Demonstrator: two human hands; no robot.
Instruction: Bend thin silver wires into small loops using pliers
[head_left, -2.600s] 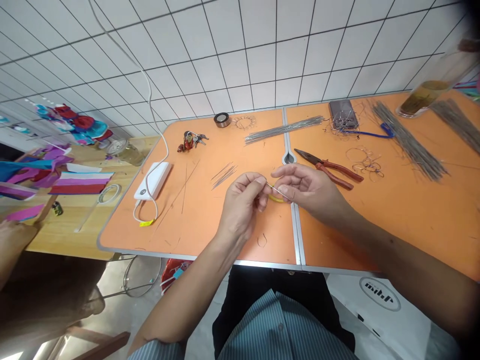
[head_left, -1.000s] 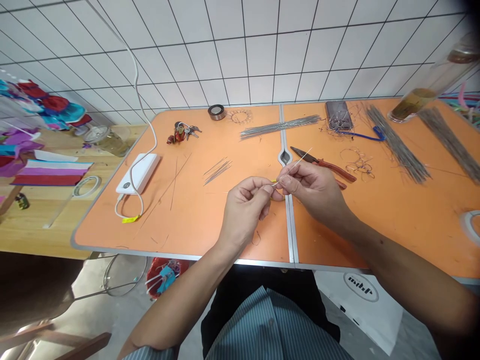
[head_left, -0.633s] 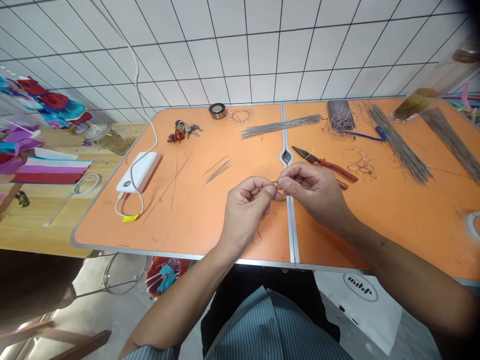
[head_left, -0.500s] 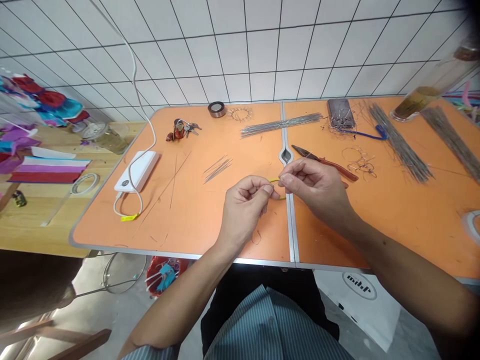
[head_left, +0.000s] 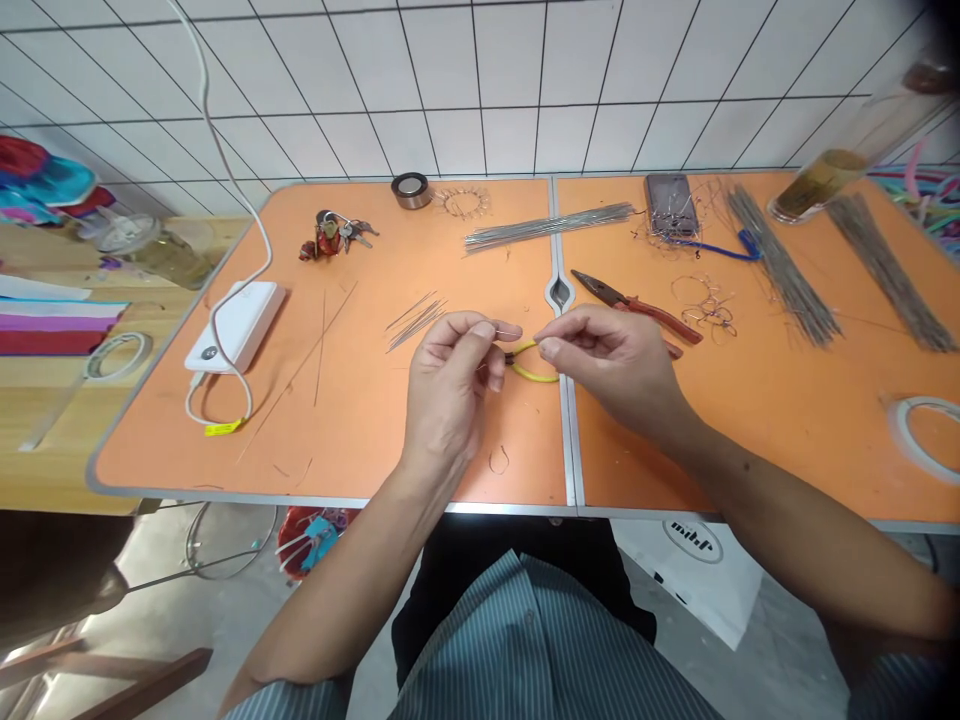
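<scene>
Fingertips of my right hand (head_left: 622,360) pinch a yellow ring (head_left: 536,378) at its right side, above the metal seam of the orange table (head_left: 360,440). A small dark binding (head_left: 510,358) shows on the ring's left side. My left hand (head_left: 454,375) is closed beside that binding, thumb and forefinger pressed together on what looks like a thin wire (head_left: 508,332). How much of the wire lies inside the fingers is hidden. Pliers with red handles (head_left: 637,303) lie just behind my right hand. Several short wires (head_left: 416,322) lie behind my left hand.
Bundles of long wire (head_left: 787,265) and a phone (head_left: 671,207) lie back right, near a leaning glass bottle (head_left: 817,185). A white power bank (head_left: 236,325) with its cable, keys (head_left: 341,233) and a tape roll (head_left: 411,190) stand left. A white ring (head_left: 926,440) sits far right.
My left hand has drawn slightly away from my right, and its forefinger has straightened. More of the yellow ring and its dark binding now shows. The whole view has shifted slightly.
</scene>
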